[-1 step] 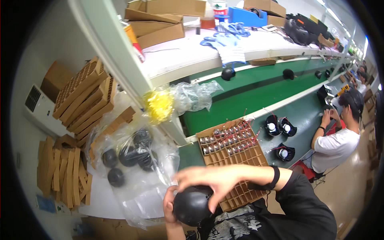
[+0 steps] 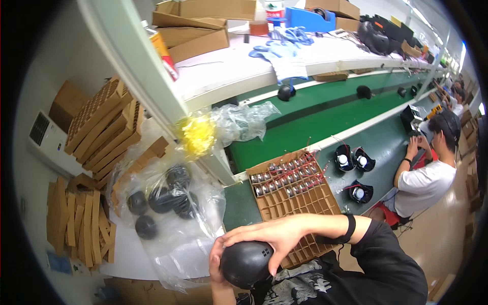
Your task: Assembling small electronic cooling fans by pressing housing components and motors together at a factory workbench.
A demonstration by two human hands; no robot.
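Change: none visible; scene matches the prior view.
Black dome shell [image 2: 247, 263]: lower centre of frame, unmoved.
Right hand [image 2: 274, 235]: cupped over shell top.
Left hand [image 2: 215, 262]: gripping shell's left side.
Cardboard divider tray [image 2: 297, 195]: just above, right.

Bare hands [image 2: 264, 236], a black wristband [image 2: 349, 229] on the right wrist, a black printed T-shirt [image 2: 356, 277].

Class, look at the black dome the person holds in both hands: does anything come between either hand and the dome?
Nothing visible does. The right hand lies spread over the top of the dome, and the left hand cups its left side; both touch it directly.
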